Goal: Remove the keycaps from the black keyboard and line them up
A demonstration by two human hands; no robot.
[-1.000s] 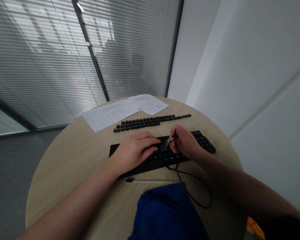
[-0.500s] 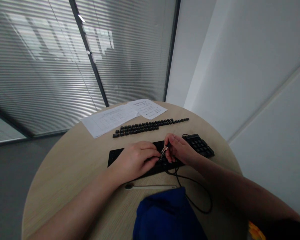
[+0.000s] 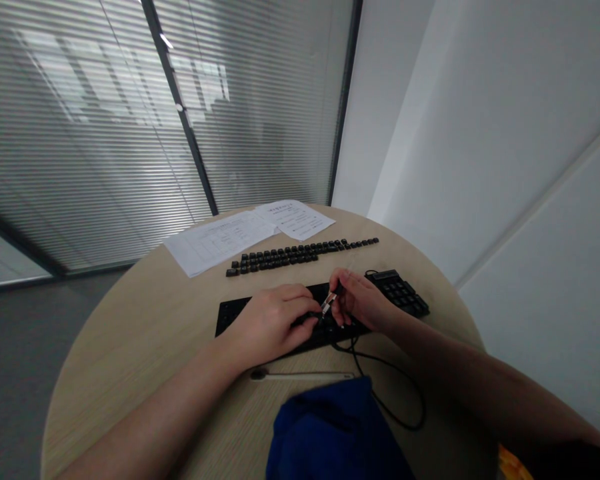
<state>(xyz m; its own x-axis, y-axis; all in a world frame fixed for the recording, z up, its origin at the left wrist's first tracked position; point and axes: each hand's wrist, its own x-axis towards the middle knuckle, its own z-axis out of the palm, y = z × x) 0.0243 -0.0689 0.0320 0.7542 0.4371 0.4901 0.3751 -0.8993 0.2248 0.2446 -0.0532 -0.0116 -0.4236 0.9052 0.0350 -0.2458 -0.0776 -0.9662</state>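
Observation:
A black keyboard (image 3: 230, 312) lies across the table in front of me, with many keycaps off its left and middle part. My right hand (image 3: 356, 297) is closed round the dark handle of a keycap puller (image 3: 329, 303), whose shiny metal end points down and left at the keyboard. My left hand (image 3: 283, 319) rests over the keyboard, thumb and fingers drawn together beside the puller's tip. What lies between those fingertips is dark and too small to name.
Rows of loose black keycaps (image 3: 280, 256) stand behind the keyboard, with printed sheets (image 3: 220, 239) farther back. A thin brush (image 3: 305, 376) lies in front, beside a looped black cable (image 3: 397, 370) and a blue cloth (image 3: 330, 427). All rest on a round wooden table (image 3: 125, 347).
Both hands stay nearly in place. My left thumb and fingers have shifted slightly at the puller's tip, and a dark gap shows between them. The view has moved very little.

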